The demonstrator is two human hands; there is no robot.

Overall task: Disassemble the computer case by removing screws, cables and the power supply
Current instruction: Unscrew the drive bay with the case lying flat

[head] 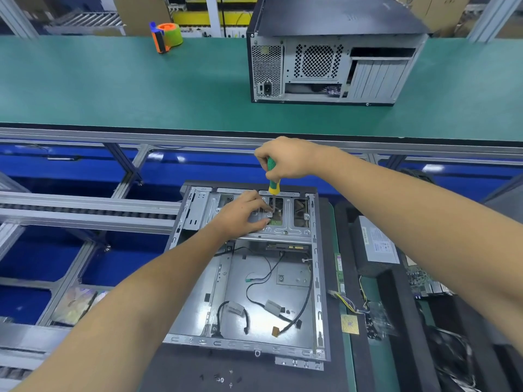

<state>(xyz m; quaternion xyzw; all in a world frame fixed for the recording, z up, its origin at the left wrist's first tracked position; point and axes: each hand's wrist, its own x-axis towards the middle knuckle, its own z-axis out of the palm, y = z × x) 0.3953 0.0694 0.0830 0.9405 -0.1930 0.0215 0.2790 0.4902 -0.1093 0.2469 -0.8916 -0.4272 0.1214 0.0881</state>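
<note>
Lying flat on a dark mat (181, 366) with its side panel off, the open computer case (249, 267) shows a bare metal floor with loose black cables (283, 281) trailing across it. At the far end of the case a metal drive bracket (283, 222) spans its width. The right hand (285, 159) grips the green and yellow handle of a screwdriver (273, 179), fingers curled round it, and holds the tool nearly upright with its tip down on the bracket. The left hand (240, 213) rests on the bracket just beside the tip, its fingers bent and pressing down; whether they pinch a screw cannot be told. To the right of the case, on the same bench, lies a grey power supply (379, 247), out of the case, with a small circuit board (349, 323) and coloured wires (348, 302) near it. Beyond, on the green belt (113, 86), stands a second computer case (331, 60), and a tape dispenser (167, 36) sits well apart to its left.
</note>
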